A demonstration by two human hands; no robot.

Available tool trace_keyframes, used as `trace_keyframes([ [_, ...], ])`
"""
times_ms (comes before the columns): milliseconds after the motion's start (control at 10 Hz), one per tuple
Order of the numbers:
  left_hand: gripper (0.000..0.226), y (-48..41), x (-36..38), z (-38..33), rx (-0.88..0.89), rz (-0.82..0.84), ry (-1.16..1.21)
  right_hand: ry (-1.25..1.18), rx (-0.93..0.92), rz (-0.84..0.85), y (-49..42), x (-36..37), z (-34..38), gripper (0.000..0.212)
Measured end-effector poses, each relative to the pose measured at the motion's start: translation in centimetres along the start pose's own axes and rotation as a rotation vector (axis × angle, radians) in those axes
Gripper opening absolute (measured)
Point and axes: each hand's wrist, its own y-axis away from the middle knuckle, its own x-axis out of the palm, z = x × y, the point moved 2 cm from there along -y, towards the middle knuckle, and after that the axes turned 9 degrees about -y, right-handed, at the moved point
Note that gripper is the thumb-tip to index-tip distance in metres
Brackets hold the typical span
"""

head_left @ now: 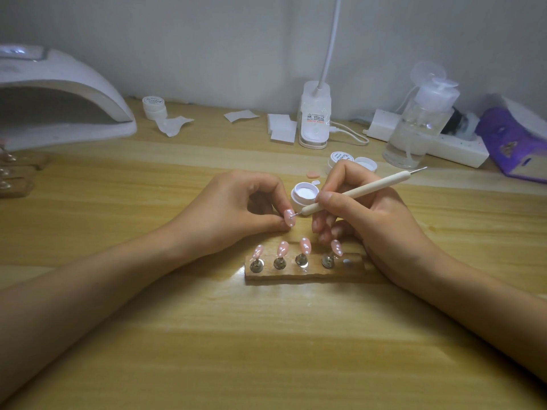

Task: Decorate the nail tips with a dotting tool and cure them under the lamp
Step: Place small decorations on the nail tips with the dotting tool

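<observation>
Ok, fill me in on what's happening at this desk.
The left hand pinches a pink nail tip while the right hand holds the dotting tool, its point on that tip. Four dotted tips stand on the wooden holder nearer the person; an open white jar sits behind the hands. The curing lamp stands far left.

Upper left, the white domed curing lamp (59, 93) is cut by the left edge, and so are the brown wooden strips (20, 173) below it. The white bendy lamp neck (333, 39) leaves the frame at the top. Far right, the purple packet (515, 143) is cropped. Print on the small white jar (153, 105) is too small to read. Centre frame, the fingers (276, 190) of the left hand (233, 214) hide the pink nail tip's (288, 217) lower end.
</observation>
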Motion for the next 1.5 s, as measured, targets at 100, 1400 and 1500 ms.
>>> trace_keyframes([
  [100,0.017,-0.01,0.02,-0.04,0.002,-0.002,-0.004,0.004,0.001,-0.004,0.0,-0.02,-0.03,0.014],
  [1400,0.015,0.07,-0.04,-0.12,-0.011,0.009,0.003,0.017,-0.019,-0.001,-0.16,-0.36,-0.14,0.016],
  [1500,0.016,0.08,-0.07,-0.17,-0.011,0.007,0.001,0.017,-0.009,-0.001,-0.19,-0.38,-0.21,0.014],
])
